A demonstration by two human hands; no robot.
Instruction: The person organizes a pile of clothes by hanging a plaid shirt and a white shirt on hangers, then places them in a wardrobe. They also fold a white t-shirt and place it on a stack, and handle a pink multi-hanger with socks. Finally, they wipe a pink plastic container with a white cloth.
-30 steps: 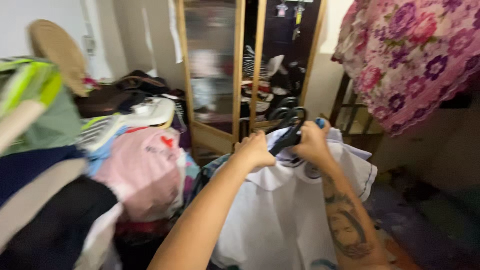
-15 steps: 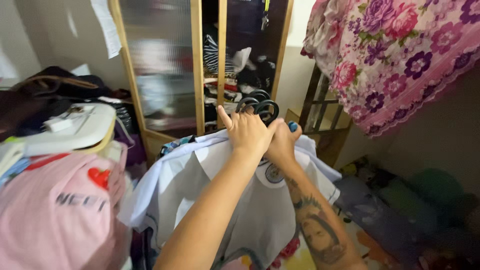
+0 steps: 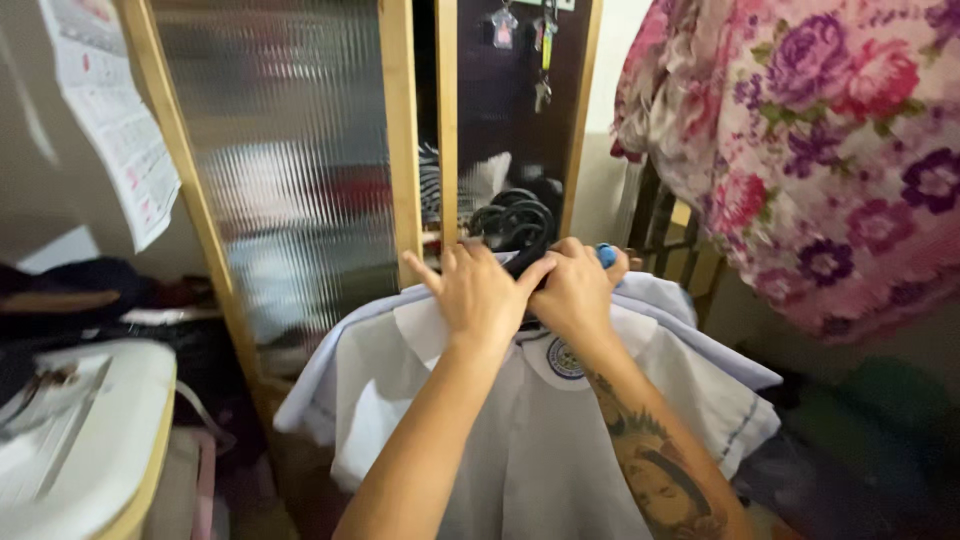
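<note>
Near the middle of the frame, your left hand (image 3: 478, 298) and right hand (image 3: 572, 295) meet at the necks of a bunch of black hangers (image 3: 515, 225). Your right grip is closed around the hanger necks, with a small blue piece (image 3: 606, 255) poking out beside the knuckles. Your left grip is half open, fingers spread and resting on the collar of the top white shirt (image 3: 540, 440). Several pale shirts hang from the bunch, filling the lower centre, just in front of the wooden cabinet door (image 3: 290, 170) with ribbed glass. My judgement: the load rests on one closed hand, so a loosened hook could slip out and drop a shirt. The hooks may also snag on the door frame or on the keys (image 3: 540, 60) hanging at upper centre. The floral cloth (image 3: 820, 150) at upper right crowds that side.
</note>
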